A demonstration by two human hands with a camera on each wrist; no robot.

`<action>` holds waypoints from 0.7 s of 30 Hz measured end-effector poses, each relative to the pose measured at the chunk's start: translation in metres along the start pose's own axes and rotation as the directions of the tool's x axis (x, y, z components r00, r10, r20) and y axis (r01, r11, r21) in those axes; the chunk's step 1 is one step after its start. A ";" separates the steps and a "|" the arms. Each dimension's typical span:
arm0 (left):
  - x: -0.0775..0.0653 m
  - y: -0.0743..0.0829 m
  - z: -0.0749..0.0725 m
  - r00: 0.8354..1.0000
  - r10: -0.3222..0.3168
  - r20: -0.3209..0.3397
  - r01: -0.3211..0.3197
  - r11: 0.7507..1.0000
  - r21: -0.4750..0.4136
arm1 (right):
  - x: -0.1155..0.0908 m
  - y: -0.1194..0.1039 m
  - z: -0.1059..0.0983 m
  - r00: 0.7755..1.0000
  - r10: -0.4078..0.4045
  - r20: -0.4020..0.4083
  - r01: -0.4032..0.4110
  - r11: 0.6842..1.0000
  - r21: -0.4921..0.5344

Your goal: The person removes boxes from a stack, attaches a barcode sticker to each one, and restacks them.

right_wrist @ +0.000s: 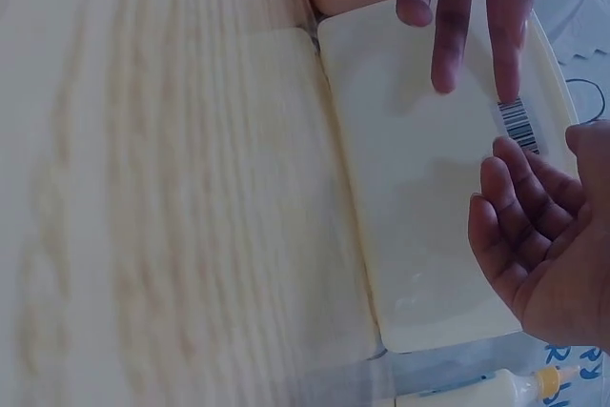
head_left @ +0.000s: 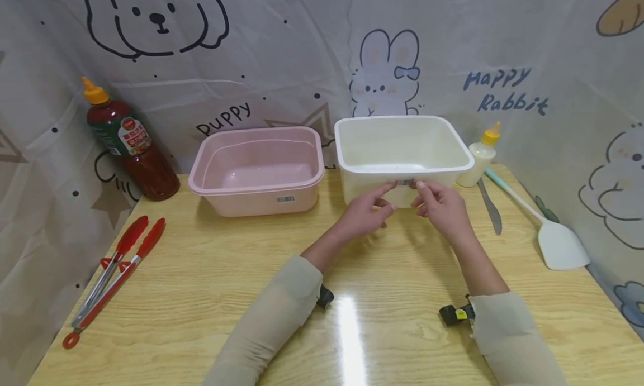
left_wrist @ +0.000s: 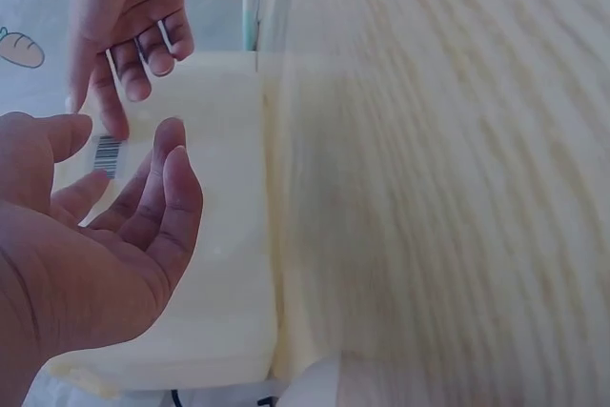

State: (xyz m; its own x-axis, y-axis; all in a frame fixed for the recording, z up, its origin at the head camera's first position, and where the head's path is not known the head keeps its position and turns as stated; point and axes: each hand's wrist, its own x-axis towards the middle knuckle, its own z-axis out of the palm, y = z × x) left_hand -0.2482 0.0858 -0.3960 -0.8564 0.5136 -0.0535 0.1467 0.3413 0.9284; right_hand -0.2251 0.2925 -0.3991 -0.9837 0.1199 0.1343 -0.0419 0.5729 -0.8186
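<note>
A white plastic basin [head_left: 359, 187] stands upright against the patterned cloth backdrop, with a small barcode sticker [head_left: 405, 182] on its front wall. My left hand [head_left: 363, 213] reaches to the sticker's left end, its index fingertip touching there and the other fingers loosely bent. From the other side my right hand [head_left: 444, 210] meets the right end with its index fingertip. In the left wrist view the barcode [left_wrist: 107, 156] lies between the two index fingertips. The right wrist view shows the sticker [right_wrist: 518, 126] flat on the wall. Neither hand grips anything.
A pink basin [head_left: 251, 203] stands left of the white one. Farther left are a red sauce bottle [head_left: 133, 146] and red-tipped tongs [head_left: 113, 280]. To the right are a small yellow-capped bottle [head_left: 479, 160], a grey knife [head_left: 490, 210] and a white spatula [head_left: 560, 243] on the wooden table [head_left: 392, 330].
</note>
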 end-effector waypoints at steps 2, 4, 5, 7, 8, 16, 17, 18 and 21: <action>0.002 -0.003 0.002 1.000 0.002 0.009 -0.002 1.000 0.010 | 0.000 -0.001 0.002 1.000 -0.005 0.016 0.005 1.000 -0.006; 0.003 -0.003 0.004 1.000 0.003 0.017 -0.004 1.000 0.025 | -0.001 -0.002 0.004 0.999 -0.016 0.029 0.016 1.000 -0.008; 0.004 -0.002 0.004 1.000 0.006 0.021 -0.007 0.999 0.035 | -0.001 -0.003 0.004 0.999 -0.023 0.033 0.023 1.000 -0.011; 0.005 0.001 0.004 1.000 0.011 0.021 -0.012 0.999 0.050 | -0.001 -0.005 0.004 0.999 -0.036 0.041 0.036 0.999 -0.004; 0.005 0.003 0.004 1.000 0.016 0.018 -0.017 0.998 0.055 | -0.001 -0.005 0.004 0.998 -0.039 0.046 0.039 0.999 0.001; 0.002 0.012 -0.006 0.999 0.044 0.008 -0.045 0.995 0.092 | -0.001 -0.006 -0.006 0.999 -0.047 0.020 0.047 0.999 0.020; 0.001 0.011 -0.007 0.999 0.043 0.009 -0.043 0.995 0.091 | -0.001 -0.005 -0.007 0.999 -0.046 0.017 0.046 0.999 0.020; 0.001 0.010 -0.008 0.999 0.042 0.011 -0.043 0.995 0.090 | -0.001 -0.005 -0.008 0.999 -0.044 0.015 0.043 0.999 0.022; 0.000 0.007 -0.009 0.999 0.039 0.012 -0.040 0.996 0.079 | -0.001 -0.003 -0.008 0.999 -0.036 0.017 0.036 0.999 0.016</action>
State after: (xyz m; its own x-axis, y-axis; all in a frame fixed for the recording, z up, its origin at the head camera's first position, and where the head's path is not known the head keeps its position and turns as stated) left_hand -0.2518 0.0814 -0.3865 -0.8439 0.5361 -0.0219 0.2191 0.3815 0.8980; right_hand -0.2223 0.2971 -0.3928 -0.9844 0.0850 0.1540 -0.0799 0.5637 -0.8221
